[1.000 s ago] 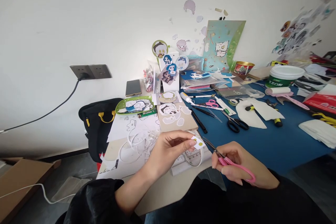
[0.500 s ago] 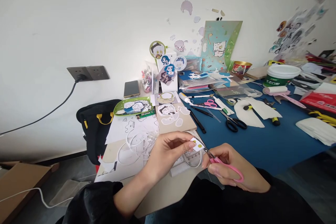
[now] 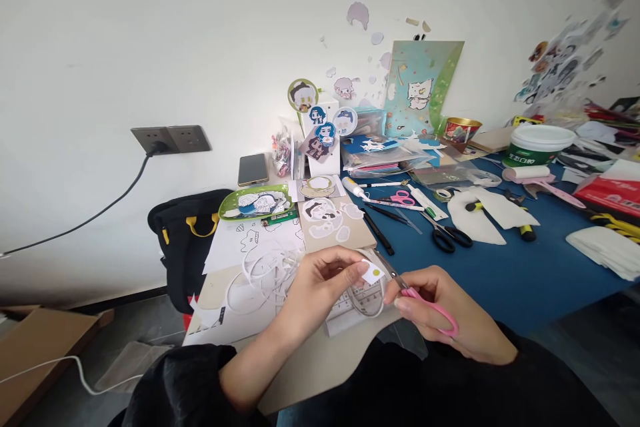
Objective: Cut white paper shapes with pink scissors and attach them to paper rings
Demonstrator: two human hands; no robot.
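Between the thumb and fingers of my left hand [image 3: 325,287] is pinched a small white piece of paper [image 3: 371,274] with a yellow dot on it. My right hand [image 3: 433,307] is closed around pink-handled scissors [image 3: 434,310], their blades pointing up and left, right beside the paper's edge. Whether the blades touch the paper I cannot tell. Beneath my hands lie a white ring-shaped loop [image 3: 367,313] and a printed white sheet. Tangled white paper strips [image 3: 257,280] lie to the left of my left hand.
A green tray [image 3: 230,207] of paper cutouts stands behind the strips, near a phone [image 3: 253,169]. Black-handled scissors [image 3: 444,239], a second pink pair [image 3: 400,198] and a glue bottle [image 3: 354,187] lie on the blue table. A white-lidded tub [image 3: 540,143] stands at right.
The scissors have shifted slightly up and left along the paper, with their blades now steeper. The paper has turned a little in my left fingers; one yellow dot shows clearly where two did before.
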